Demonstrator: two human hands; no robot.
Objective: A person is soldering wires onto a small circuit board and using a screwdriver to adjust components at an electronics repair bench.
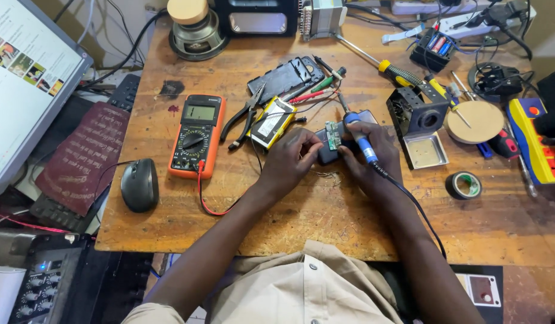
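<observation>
— Head view: what is being worked on?
— A small green circuit board [332, 135] is pinched by the left hand [292, 157] over a dark device [329, 153] at mid-bench.
— And the right hand [373, 150]?
— It is clasped round a blue soldering iron [360, 137]. An orange multimeter [196, 135] is seen left, a tape roll [463, 185] right.

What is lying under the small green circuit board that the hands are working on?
The small green circuit board rests on a dark flat device. The left hand and right hand, holding a blue soldering iron, cover most of it, so its kind is unclear.
</observation>
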